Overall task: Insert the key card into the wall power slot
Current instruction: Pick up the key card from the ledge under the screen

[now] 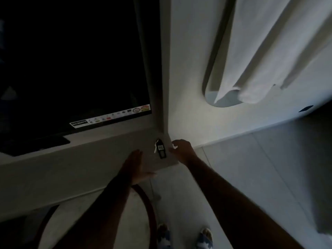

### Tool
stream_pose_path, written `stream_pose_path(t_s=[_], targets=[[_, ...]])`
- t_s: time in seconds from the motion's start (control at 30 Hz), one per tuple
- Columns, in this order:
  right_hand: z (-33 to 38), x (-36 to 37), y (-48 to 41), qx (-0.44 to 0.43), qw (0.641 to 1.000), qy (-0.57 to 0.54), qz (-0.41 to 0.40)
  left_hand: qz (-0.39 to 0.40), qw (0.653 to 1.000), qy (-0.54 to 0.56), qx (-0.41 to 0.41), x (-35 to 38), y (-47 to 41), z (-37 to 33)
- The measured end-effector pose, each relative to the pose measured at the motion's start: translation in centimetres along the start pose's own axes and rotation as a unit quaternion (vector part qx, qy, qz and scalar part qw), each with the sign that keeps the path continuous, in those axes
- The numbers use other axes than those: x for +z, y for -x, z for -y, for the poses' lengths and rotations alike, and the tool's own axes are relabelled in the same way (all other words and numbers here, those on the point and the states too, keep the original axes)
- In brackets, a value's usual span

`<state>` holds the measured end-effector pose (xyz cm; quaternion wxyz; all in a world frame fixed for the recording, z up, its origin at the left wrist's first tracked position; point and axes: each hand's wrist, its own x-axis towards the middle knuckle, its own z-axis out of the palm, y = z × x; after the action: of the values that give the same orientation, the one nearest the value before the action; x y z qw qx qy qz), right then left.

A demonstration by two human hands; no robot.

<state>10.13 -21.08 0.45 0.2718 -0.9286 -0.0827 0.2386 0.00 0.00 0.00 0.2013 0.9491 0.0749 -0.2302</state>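
Key tag (160, 148) lies on the pale shelf (86, 159) near its right end, just below the dark TV screen (71, 60). I see the left hand (136, 165) flat on the shelf edge, fingers together, holding nothing. Right hand (181, 150) sits just beside the tag, fingers curled and spread, not gripping it. I can't tell if the tag is the card. Dim room; white cloth (269, 51) hangs upper right.
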Motion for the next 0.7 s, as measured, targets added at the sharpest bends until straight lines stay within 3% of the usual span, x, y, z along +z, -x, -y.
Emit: stream_pose_path(t_s=[0.2, 0.5, 0.7], targets=[[3.1, 2.9, -3.4, 0.067, 0.998, -0.005, -0.013, 0.036, 0.998, -0.045, -0.013, 2.1, 0.5, 3.3], [4.1, 5.3, -5.3, 0.063, 0.997, 0.011, -0.050, -0.004, 0.998, -0.054, 0.020, 3.8, 0.5, 5.0], [3.8, 4.6, -5.2, 0.104, 0.994, -0.022, -0.014, 0.004, 0.998, -0.064, 0.022, 3.8, 0.4, 5.1]])
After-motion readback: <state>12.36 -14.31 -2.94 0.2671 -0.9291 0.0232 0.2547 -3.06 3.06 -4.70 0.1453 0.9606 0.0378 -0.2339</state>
